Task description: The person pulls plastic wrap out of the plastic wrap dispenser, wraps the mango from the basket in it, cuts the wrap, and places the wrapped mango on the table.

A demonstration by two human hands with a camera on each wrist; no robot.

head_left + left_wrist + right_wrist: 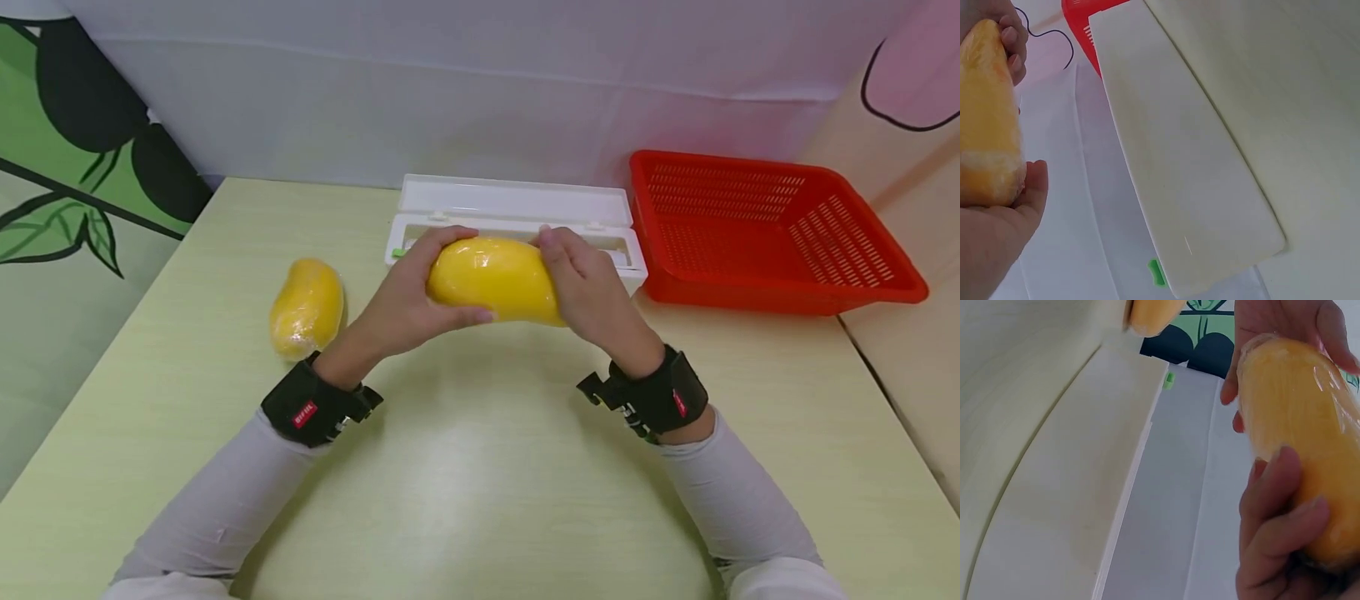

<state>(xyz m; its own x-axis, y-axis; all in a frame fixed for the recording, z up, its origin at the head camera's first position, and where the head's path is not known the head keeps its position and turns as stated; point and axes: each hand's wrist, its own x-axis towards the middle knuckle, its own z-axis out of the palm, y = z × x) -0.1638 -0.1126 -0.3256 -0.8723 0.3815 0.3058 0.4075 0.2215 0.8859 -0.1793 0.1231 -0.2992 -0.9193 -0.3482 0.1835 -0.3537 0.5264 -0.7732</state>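
Observation:
A yellow mango point(491, 279), covered in shiny clear film, is held up in front of me between both hands. At its left end my left hand point(408, 296) grips it, thumb along the near side and fingers over the far side. The right hand point(592, 287) holds the opposite end; in the right wrist view its fingers point(1279, 487) curl against the film-covered mango point(1297, 406). Just behind the hands stands a long white cling film dispenser point(517, 200) with its lid raised and a small green piece point(1156, 273) at its left end.
A second film-wrapped mango point(306, 308) lies on the table point(450, 500) left of my left hand. To the right of the dispenser sits a red slatted plastic basket point(750, 233). A pale cloth point(450, 100) hangs behind the table.

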